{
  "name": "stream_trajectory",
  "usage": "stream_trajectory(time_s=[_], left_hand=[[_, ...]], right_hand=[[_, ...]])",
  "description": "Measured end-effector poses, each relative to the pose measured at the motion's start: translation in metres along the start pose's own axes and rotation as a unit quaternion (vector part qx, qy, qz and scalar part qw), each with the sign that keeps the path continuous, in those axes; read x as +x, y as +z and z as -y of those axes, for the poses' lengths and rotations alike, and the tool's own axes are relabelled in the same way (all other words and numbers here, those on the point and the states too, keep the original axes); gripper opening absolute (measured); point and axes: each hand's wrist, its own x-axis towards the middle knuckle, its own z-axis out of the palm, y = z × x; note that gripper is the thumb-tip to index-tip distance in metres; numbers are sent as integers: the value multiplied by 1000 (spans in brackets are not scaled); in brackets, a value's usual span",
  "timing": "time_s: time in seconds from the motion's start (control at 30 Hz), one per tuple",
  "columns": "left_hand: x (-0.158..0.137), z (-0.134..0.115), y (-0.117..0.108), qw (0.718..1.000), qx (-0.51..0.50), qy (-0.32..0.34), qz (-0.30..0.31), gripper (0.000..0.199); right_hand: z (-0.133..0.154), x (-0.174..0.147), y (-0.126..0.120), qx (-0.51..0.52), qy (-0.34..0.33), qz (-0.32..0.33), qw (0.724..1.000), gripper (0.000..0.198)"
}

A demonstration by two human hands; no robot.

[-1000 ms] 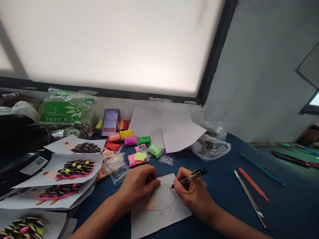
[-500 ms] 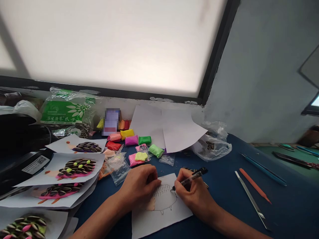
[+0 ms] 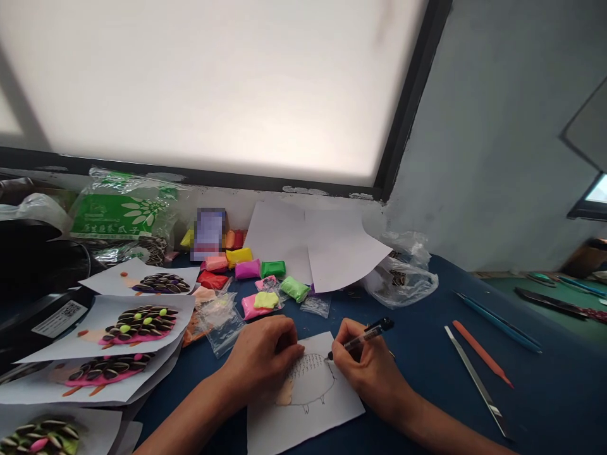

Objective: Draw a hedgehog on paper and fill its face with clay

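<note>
A white sheet of paper (image 3: 327, 420) lies on the blue table before me. It bears a black line drawing of a hedgehog (image 3: 310, 382), with rows of short strokes on its back and a peach-coloured patch at its left end. My right hand (image 3: 367, 366) grips a black pen (image 3: 363, 339), its tip on the upper right of the outline. Curled over the upper left of the sheet, my left hand (image 3: 265, 351) holds the paper down, thumb beside the strokes. Its fingertips are partly hidden.
Finished seed hedgehogs (image 3: 140, 325) on paper lie at left. Coloured clay packets (image 3: 247, 269), a seed bag (image 3: 118, 212) and blank sheets (image 3: 341, 246) fill the back. On the right are blue tweezers (image 3: 500, 322), an orange tool (image 3: 484, 354) and a metal blade (image 3: 477, 379).
The whole view has shifted slightly to the left. The pen tip stays near the same upper right part of the outline; both hands keep nearly the same pose.
</note>
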Motion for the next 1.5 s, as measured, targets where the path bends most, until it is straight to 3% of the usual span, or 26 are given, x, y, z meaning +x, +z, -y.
stream_trajectory(time_s=[0.5, 1.13, 1.33, 1.5], left_hand=[[1, 0, 1, 1000, -1, 4, -1, 16], [1, -2, -2, 1000, -12, -4, 5, 16], [2, -2, -16, 989, -107, -33, 95, 15], [3, 1, -20, 990, -87, -26, 110, 21]], right_hand=[[-3, 1, 1, -22, -8, -9, 1000, 19], [0, 0, -2, 37, 6, -4, 999, 20], [-1, 1, -1, 48, 0, -14, 999, 20], [-2, 2, 0, 76, 0, -20, 997, 22]])
